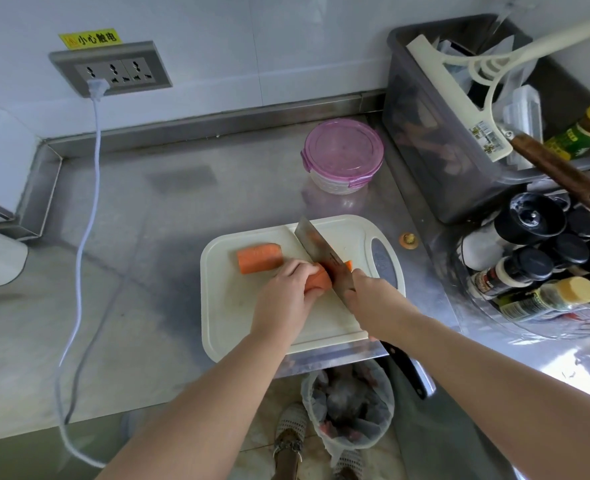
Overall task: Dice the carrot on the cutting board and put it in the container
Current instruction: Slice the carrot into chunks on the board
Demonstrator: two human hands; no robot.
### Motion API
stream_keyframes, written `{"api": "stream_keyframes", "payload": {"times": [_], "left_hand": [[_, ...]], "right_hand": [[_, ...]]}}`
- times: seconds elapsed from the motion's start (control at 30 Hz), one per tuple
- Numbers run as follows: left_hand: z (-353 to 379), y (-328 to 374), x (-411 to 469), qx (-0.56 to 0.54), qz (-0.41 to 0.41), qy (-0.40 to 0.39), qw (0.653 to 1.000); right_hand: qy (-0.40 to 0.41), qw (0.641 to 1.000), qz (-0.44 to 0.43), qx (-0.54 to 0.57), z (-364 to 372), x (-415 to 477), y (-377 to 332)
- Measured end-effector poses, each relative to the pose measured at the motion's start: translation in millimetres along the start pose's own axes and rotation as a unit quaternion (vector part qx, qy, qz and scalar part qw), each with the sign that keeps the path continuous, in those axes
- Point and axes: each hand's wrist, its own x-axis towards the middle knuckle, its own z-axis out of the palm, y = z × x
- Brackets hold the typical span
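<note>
Slicing under way on the cutting board point(224, 306). Left hand point(286, 292) curls over the near carrot piece point(319, 280), fingers clamped on it, probably to stop it rolling, knuckles close to the blade. Right hand point(373, 299) is wrapped round the knife point(317, 251) far forward, black handle end jutting out behind the forearm; likely for control. Blade angled across the piece, edge down into it. Second carrot piece point(259, 258) lies apart to the left, uncut. Container point(343, 155) stands beyond the board, purple lid on; needs opening before loading.
</note>
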Motion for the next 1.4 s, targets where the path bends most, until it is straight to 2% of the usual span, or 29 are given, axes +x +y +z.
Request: {"api": "stream_keyframes", "payload": {"times": [0.07,0.1,0.23,0.4,0.97,1.17,1.4], "left_hand": [[-1.0,-1.3,-1.1,-0.006,-0.001,-0.006,1.0],[-2.0,-2.0,-2.0,-0.006,0.002,-0.01,1.0],[-7.9,-4.1,-4.4,0.009,0.002,-0.025,1.0],[-7.8,-0.1,-1.9,-0.007,-0.032,-0.017,0.999],[-6.8,-0.5,-1.4,-0.01,-0.036,-0.019,0.999],[-7.5,-1.4,-2.3,-0.002,-0.03,-0.019,0.999],[-7.1,-1.4,-1.9,-0.006,-0.026,-0.019,0.999]], "right_hand": [[-0.022,1.0,-0.004,-0.006,-2.0,-0.3,1.8],[-0.001,1.0,-0.015,0.024,-2.2,0.8,3.2],[0.073,0.995,-0.06,-0.02,-5.1,-7.5,4.1],[0.067,0.992,-0.081,-0.063,-9.0,-18.9,2.3],[0.079,0.976,-0.075,-0.186,2.0,-20.8,0.5],[0.055,0.981,-0.075,-0.172,-0.9,-19.4,0.9],[0.061,0.993,-0.063,-0.083,-3.2,-20.9,-1.5]]}}
